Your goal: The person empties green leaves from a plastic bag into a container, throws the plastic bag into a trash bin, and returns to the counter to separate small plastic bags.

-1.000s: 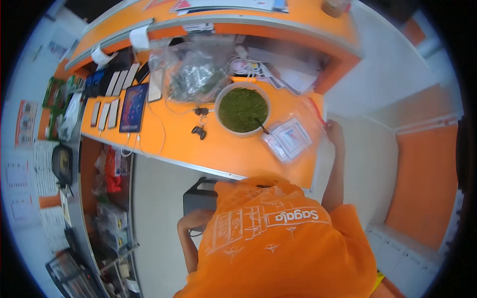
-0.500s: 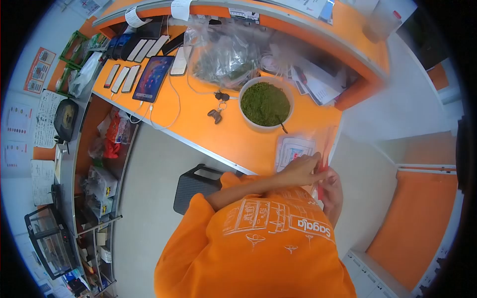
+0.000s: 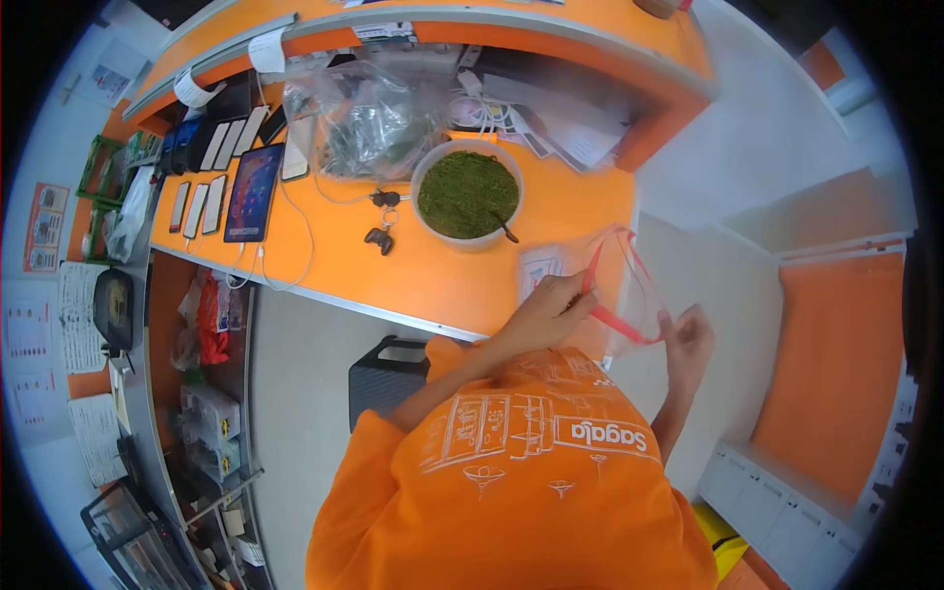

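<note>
Over the near right corner of the orange tabletop (image 3: 423, 285), you are holding open a clear plastic bag with a red-edged mouth (image 3: 623, 326). Your left hand (image 3: 553, 307) is clamping its red edge between thumb and fingers; your right hand (image 3: 688, 339) is touching the opposite side, though whether those fingers are closed on it you cannot tell. White printed packets (image 3: 539, 269) are lying beside your left hand, near a round translucent bowl (image 3: 417, 202) of chopped green leaves (image 3: 467, 192).

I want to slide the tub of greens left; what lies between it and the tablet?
In the head view, a white cable and dark key fobs lie between the tablet and the tub of greens.
</note>
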`<state>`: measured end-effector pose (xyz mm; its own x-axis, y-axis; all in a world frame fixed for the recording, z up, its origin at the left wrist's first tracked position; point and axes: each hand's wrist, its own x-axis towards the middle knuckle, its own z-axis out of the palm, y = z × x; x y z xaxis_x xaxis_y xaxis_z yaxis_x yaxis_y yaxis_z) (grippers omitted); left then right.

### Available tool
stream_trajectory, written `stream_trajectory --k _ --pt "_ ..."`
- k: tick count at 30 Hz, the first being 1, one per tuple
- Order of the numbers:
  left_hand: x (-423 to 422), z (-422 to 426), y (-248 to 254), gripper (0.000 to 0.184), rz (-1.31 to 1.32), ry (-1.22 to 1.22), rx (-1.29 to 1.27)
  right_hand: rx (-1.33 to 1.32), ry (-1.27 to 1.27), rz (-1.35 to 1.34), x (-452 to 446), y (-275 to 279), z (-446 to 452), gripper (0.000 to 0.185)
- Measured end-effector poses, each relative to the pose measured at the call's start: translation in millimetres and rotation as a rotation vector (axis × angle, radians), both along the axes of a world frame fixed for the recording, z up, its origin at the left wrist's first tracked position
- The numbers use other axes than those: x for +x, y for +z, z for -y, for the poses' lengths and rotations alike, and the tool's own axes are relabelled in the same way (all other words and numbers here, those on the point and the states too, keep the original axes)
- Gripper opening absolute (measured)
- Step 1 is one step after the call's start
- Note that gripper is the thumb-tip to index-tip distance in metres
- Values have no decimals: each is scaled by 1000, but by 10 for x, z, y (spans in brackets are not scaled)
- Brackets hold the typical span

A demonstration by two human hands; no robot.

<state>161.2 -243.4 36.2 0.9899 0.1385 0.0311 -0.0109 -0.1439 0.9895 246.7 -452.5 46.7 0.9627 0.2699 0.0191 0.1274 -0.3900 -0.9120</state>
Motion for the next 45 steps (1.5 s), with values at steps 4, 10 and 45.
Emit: stream_trajectory --k 4,10,45 --pt "-36 153 17 17 74 -70 66 -135 200 221 -260 458 -303 17" --pt "-85 189 107 15 -14 -244 182 -389 579 168 -4 -491 -336 17" --pt "48 -197 -1821 22 -195 133 -311 820 196 -443 -300 -1710 -558 40"
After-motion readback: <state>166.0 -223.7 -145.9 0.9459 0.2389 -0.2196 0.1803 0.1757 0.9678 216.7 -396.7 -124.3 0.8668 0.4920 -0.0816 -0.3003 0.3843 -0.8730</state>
